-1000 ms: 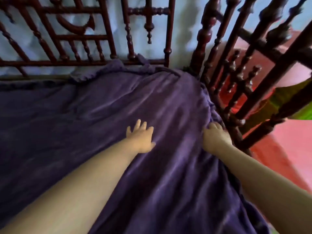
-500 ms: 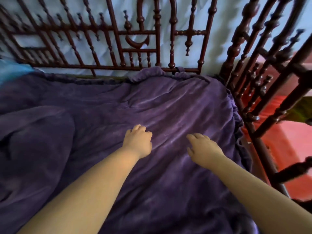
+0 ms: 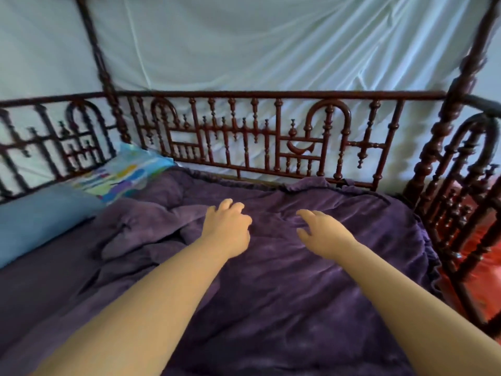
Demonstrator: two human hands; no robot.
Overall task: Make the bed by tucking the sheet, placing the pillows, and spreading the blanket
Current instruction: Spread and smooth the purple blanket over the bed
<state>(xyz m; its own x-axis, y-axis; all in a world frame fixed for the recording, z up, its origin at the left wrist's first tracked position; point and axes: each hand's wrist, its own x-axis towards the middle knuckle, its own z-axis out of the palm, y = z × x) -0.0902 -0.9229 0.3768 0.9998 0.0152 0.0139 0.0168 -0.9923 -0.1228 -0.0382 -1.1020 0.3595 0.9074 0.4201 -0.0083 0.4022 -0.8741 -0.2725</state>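
A plush purple blanket (image 3: 311, 280) covers most of the bed, bunched into folds at the middle left. My left hand (image 3: 227, 227) hovers over it with fingers loosely curled, holding nothing. A little to the right, my right hand (image 3: 320, 232) is spread with fingers apart just above the blanket, also holding nothing. A blue pillow (image 3: 35, 221) lies at the far left, and a pillow with a coloured print (image 3: 122, 177) rests behind it against the railing.
A dark red carved wooden railing (image 3: 271, 142) runs along the far side of the bed and another (image 3: 461, 213) closes the right end. White fabric (image 3: 257, 44) hangs behind the railing. Something red (image 3: 479, 275) shows beyond the right rail.
The view has lifted and turned left, bringing the pillows and white fabric into sight. My right hand left the blanket's right edge and moved toward the middle; both hands rose further up the bed.
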